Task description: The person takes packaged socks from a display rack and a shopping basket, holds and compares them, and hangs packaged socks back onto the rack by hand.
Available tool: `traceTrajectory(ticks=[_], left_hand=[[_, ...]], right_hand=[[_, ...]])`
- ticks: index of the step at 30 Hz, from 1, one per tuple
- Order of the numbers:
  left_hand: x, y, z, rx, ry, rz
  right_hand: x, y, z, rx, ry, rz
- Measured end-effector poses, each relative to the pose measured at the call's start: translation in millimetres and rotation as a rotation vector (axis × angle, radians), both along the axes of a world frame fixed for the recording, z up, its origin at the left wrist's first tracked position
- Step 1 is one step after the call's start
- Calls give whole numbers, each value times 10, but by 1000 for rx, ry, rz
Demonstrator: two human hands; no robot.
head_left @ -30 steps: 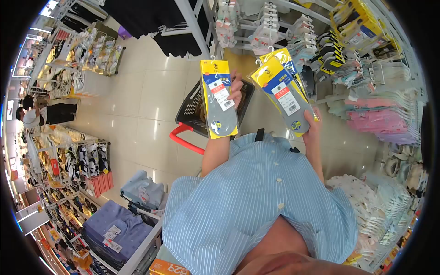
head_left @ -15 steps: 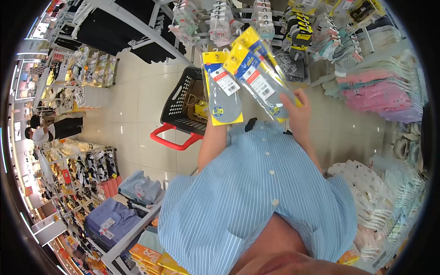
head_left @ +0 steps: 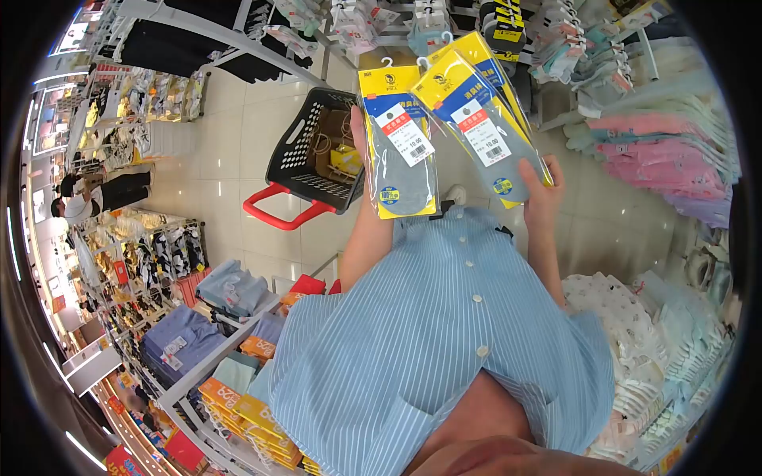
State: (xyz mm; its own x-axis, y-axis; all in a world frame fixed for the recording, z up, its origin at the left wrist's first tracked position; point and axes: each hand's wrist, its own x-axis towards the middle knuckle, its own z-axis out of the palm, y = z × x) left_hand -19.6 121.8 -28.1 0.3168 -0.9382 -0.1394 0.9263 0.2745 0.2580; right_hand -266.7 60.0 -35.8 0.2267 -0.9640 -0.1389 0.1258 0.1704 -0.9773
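Observation:
My left hand (head_left: 359,133) is mostly hidden behind a flat pack of grey socks (head_left: 399,178), with part of it showing at the pack's left edge. My right hand (head_left: 543,186) grips the lower right edge of a second sock pack (head_left: 520,173), its thumb lying on the front. Behind that one, at least one more yellow-topped pack (head_left: 478,49) sticks out. Each front pack has a yellow and blue header, a plastic hook on top and a red and white price label reading 10.00. The two front packs tilt toward each other, their tops nearly meeting.
A black shopping basket (head_left: 308,170) with a red handle stands on the tiled floor, a yellow pack (head_left: 345,159) inside. Sock racks (head_left: 508,32) hang ahead. Pink clothes (head_left: 663,170) hang at right, folded clothes (head_left: 178,337) lie at lower left. Another person (head_left: 99,198) stands far left.
Both hands have shifted right in view with the packs, which now face me more squarely. More of my left hand shows at its pack's edge. The basket appears slightly further left.

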Motion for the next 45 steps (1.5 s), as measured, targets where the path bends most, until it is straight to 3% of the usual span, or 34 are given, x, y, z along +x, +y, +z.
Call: traceTrajectory(ticks=[3,6,9,14,22,25,27,32,35,38,42,45], left_hand=[[-68,-71,54,-31,51,35],[69,-38,-24,-88,60,-90],[57,-49,43,-48,45,30],[332,18,80,-97,19,-49],[1207,27,-88,-115,-3,-6],[1661,27,-430,13,48,61],[1749,-26,-35,-45,-24,88],[2170,41,-329,81,48,35],[2288,96,-399,9,100,69],[2403,176,-21,216,-18,72],[2532,297,-86,340,-90,53],[2531,304,-49,405,-129,160]], right_hand=[[-45,-89,83,17,-133,-92],[-64,-219,88,11,-264,-103],[10,-287,86,79,-288,-78],[183,-392,-15,104,-330,-32],[1053,-426,39,230,-368,-69],[1550,-431,166,201,-380,-30],[1826,-374,144,171,-348,-7],[2625,-264,231,213,-284,47],[2980,-194,119,138,-161,141],[3245,-104,141,14,-31,240],[3333,-106,79,-97,175,349],[3391,-120,125,-72,173,421]])
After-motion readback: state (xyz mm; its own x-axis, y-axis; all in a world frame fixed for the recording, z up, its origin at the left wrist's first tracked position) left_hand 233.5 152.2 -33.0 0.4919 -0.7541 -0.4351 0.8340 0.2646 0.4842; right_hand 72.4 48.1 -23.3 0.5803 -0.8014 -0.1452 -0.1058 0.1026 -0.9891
